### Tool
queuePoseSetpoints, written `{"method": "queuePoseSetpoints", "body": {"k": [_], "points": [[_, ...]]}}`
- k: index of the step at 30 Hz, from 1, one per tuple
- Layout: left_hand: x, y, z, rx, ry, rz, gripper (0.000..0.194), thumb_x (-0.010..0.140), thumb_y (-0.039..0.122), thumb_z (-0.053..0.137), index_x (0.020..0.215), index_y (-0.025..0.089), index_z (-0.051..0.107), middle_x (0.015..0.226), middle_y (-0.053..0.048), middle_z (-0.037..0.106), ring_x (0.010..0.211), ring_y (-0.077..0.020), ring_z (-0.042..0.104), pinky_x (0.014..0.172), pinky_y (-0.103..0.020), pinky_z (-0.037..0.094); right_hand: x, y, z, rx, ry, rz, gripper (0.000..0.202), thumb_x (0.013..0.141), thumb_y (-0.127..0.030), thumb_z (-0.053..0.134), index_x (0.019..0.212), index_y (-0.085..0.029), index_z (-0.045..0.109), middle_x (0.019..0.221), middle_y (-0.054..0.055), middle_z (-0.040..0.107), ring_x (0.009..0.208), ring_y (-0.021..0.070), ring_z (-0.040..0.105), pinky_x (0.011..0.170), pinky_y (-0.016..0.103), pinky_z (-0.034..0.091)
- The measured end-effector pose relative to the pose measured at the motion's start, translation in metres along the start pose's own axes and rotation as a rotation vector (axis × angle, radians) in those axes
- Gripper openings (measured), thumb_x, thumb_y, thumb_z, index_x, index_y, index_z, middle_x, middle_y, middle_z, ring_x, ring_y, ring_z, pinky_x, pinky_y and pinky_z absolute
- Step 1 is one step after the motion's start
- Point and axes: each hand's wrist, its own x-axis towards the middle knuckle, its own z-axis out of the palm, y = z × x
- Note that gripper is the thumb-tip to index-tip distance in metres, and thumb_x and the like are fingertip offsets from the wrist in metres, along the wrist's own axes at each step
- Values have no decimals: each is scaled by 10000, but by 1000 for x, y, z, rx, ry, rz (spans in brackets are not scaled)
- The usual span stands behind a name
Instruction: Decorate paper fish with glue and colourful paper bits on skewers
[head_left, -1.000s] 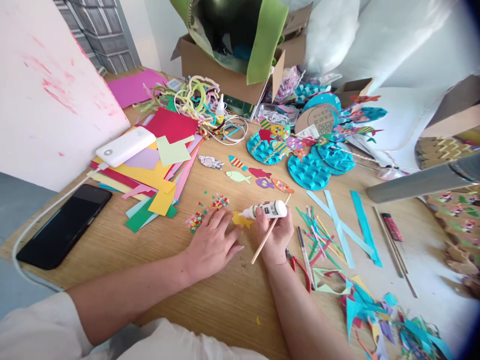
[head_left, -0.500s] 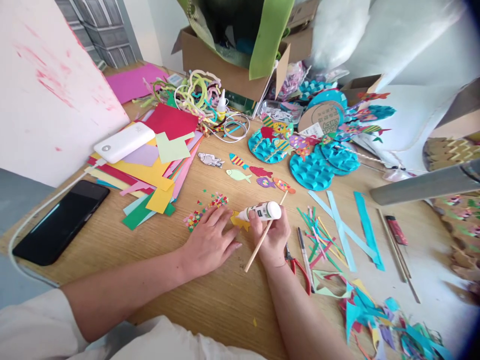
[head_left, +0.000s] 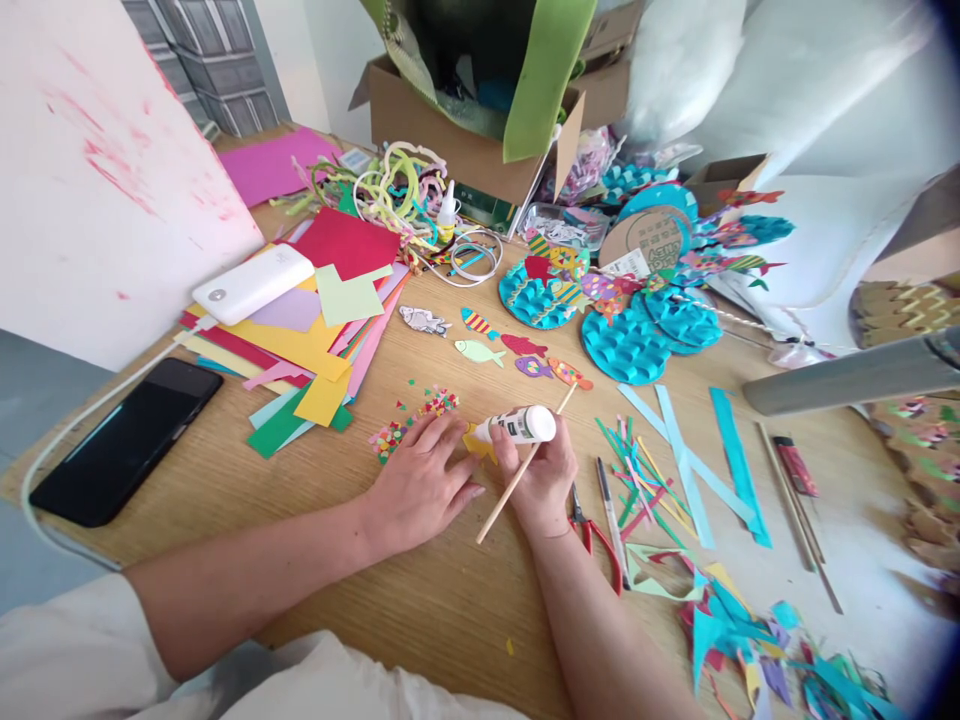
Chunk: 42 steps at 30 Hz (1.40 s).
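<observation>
A white glue bottle (head_left: 525, 424) lies tilted in my right hand (head_left: 546, 475), its nozzle end over a yellow paper fish (head_left: 480, 443). The same hand also holds a thin wooden stick (head_left: 506, 496), which slants down to the left. My left hand (head_left: 424, 480) rests palm down with its fingers apart, the fingertips at the fish's left edge. Small coloured paper bits (head_left: 391, 438) lie just beyond the left fingers. Further back are several decorated paper fish (head_left: 480, 352). My left hand partly hides the yellow fish.
Coloured paper sheets (head_left: 300, 350), a power bank (head_left: 253, 283) and a phone (head_left: 124, 440) lie left. To the right are paper strips (head_left: 684, 465), red-handled pliers (head_left: 600, 540) and paper scraps (head_left: 739, 630). Blue round pieces (head_left: 626, 343) and a cardboard box (head_left: 450, 130) stand behind.
The glue bottle and stick in my right hand have shifted slightly left. My left hand stays in nearly the same place. The whole view has moved a little.
</observation>
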Motion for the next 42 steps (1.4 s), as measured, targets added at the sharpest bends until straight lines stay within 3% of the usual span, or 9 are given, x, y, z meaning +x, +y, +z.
{"method": "queuePoseSetpoints", "body": {"k": [15,42], "points": [[1,0,-2,-16,-49,-13,332,944,384,468,1169,190,616,1303,-132,529,1307,-302,388,1090,-518,321,-1,-1,0,8,-26,-29,216,780,-349,694,877,-214,556,751,-15,621,654,138,597,607,265,492],[0,0,0,6,-27,-9,325,933,386,488,1132,176,636,1316,-151,530,1316,-316,382,1094,-510,323,-1,-4,0,-38,-32,-2,223,779,-371,678,867,-211,550,738,-11,633,638,143,607,596,269,490]]}}
